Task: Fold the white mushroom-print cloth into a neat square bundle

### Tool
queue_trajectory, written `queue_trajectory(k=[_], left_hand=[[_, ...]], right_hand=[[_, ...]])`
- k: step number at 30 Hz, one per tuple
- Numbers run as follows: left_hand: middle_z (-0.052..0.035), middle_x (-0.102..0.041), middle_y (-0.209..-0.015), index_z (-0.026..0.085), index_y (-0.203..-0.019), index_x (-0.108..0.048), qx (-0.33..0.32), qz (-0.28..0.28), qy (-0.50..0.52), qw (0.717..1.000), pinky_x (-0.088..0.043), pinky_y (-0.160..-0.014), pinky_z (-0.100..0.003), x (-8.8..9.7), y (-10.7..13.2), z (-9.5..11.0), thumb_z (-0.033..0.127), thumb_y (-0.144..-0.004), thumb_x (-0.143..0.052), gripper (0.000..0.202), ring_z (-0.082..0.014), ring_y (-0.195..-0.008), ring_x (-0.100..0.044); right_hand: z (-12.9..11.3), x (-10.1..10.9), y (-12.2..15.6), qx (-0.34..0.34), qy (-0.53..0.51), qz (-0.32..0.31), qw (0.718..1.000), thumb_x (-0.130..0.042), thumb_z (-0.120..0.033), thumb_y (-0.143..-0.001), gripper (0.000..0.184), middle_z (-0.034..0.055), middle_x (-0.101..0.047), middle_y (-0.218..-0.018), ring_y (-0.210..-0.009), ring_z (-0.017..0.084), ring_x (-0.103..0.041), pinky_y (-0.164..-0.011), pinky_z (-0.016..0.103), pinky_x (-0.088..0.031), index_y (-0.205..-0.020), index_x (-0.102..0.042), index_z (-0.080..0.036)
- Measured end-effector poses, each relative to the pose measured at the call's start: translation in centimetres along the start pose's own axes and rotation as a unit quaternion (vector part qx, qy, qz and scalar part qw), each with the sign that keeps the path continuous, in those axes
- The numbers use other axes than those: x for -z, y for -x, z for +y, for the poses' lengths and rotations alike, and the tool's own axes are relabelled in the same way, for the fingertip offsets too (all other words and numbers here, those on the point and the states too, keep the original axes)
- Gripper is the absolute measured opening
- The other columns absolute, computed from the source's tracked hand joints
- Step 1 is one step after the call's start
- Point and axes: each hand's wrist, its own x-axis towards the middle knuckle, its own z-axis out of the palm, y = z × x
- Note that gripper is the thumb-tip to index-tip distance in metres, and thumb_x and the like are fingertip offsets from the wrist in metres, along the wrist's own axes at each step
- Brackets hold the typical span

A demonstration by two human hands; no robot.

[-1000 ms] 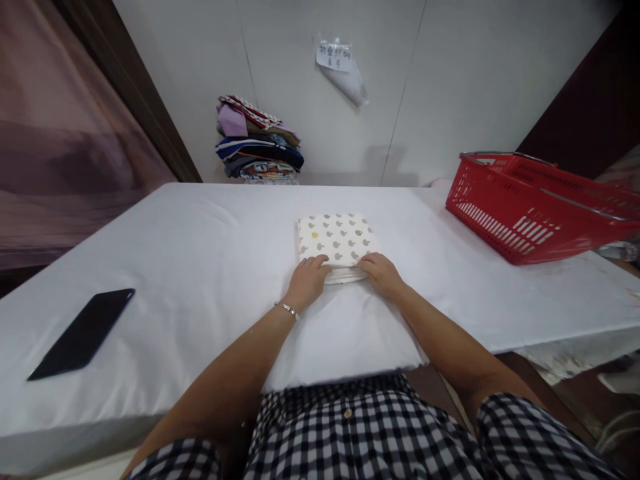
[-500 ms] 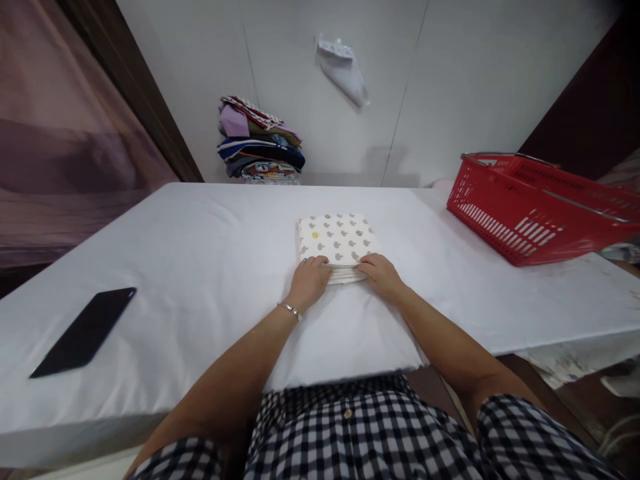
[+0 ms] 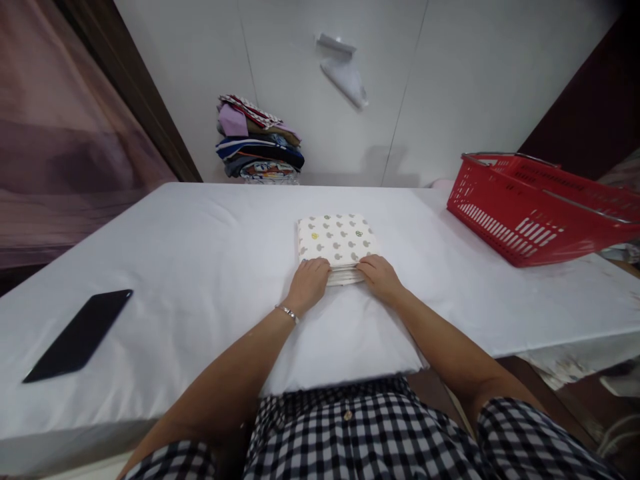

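A folded white cloth (image 3: 337, 239) with a grey printed pattern lies in a neat, layered square on the white-covered table (image 3: 220, 267). At its near left corner is my left hand (image 3: 311, 283), fingers on the top and thumb side against the layered front edge. My right hand (image 3: 381, 275) grips the near right corner in the same way. Between the two hands the stacked folds of the front edge show. The thumbs are mostly hidden.
A red plastic basket (image 3: 540, 213) with metal handles stands at the right. A flat black object (image 3: 80, 337) lies on the left. Beyond the far edge is a pile of folded clothes (image 3: 260, 143) against the wall, where a plastic packet (image 3: 345, 73) hangs.
Almost nothing differs. Both hands stay on the cloth's near corners, and the view has shifted very slightly.
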Motion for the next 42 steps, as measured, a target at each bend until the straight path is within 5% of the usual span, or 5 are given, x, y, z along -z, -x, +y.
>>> queue_trajectory(k=[19, 23, 28, 33, 42], left_hand=[[-0.0052, -0.062, -0.077, 0.016, -0.080, -0.056, -0.030, -0.014, -0.058, 0.998, -0.039, -0.074, -0.034, -0.7, 0.3, -0.2, 0.003, -0.083, -0.043, 0.019, -0.0191, -0.076, -0.057], [-0.0075, -0.065, -0.098, 0.018, -0.088, -0.059, -0.030, -0.021, -0.048, 0.998, -0.042, -0.076, -0.034, -0.7, 0.5, -0.2, 0.001, -0.082, -0.042, 0.024, -0.0200, -0.088, -0.058], [-0.0063, -0.052, -0.130, 0.020, -0.085, -0.062, -0.029, -0.038, -0.060, 0.997, -0.043, -0.081, -0.037, -0.6, 0.7, -0.2, 0.005, -0.084, -0.040, 0.027, -0.0212, -0.100, -0.057], [-0.0069, -0.055, -0.126, 0.020, -0.095, -0.062, -0.015, -0.033, -0.043, 0.998, -0.044, -0.080, -0.038, -0.1, 0.5, 0.4, 0.012, -0.086, -0.042, 0.024, -0.0220, -0.097, -0.057], [-0.0054, -0.060, -0.117, 0.021, -0.083, -0.064, -0.001, -0.036, -0.027, 0.999, -0.042, -0.081, -0.038, -0.2, 0.2, 0.4, 0.023, -0.089, -0.047, 0.019, -0.0224, -0.100, -0.055]], right_hand=[[0.0, -0.6, 0.5, -0.001, 0.042, -0.012, 0.999, -0.040, -0.012, -0.090, 0.022, 0.0075, -0.065, -0.090, -0.083, 0.020, -0.054, -0.073, 0.034, -0.042, -0.097, -0.059, -0.018], [0.1, -0.6, 0.5, 0.005, 0.039, -0.014, 0.999, -0.040, -0.010, -0.088, 0.023, 0.0075, -0.064, -0.091, -0.084, 0.020, -0.053, -0.073, 0.033, -0.041, -0.093, -0.060, -0.018], [0.2, -0.5, 0.4, 0.025, 0.033, -0.016, 0.999, -0.042, -0.007, -0.085, 0.023, 0.0084, -0.063, -0.094, -0.086, 0.019, -0.052, -0.073, 0.031, -0.040, -0.092, -0.061, -0.017], [0.1, -0.3, 0.3, 0.028, 0.040, -0.034, 0.998, -0.044, -0.009, -0.086, 0.022, 0.0077, -0.063, -0.092, -0.084, 0.019, -0.050, -0.072, 0.031, -0.038, -0.091, -0.063, -0.018], [0.0, -0.4, 0.3, 0.035, 0.022, -0.024, 0.999, -0.042, -0.015, -0.089, 0.021, 0.0084, -0.062, -0.094, -0.085, 0.020, -0.050, -0.072, 0.033, -0.039, -0.094, -0.063, -0.018]])
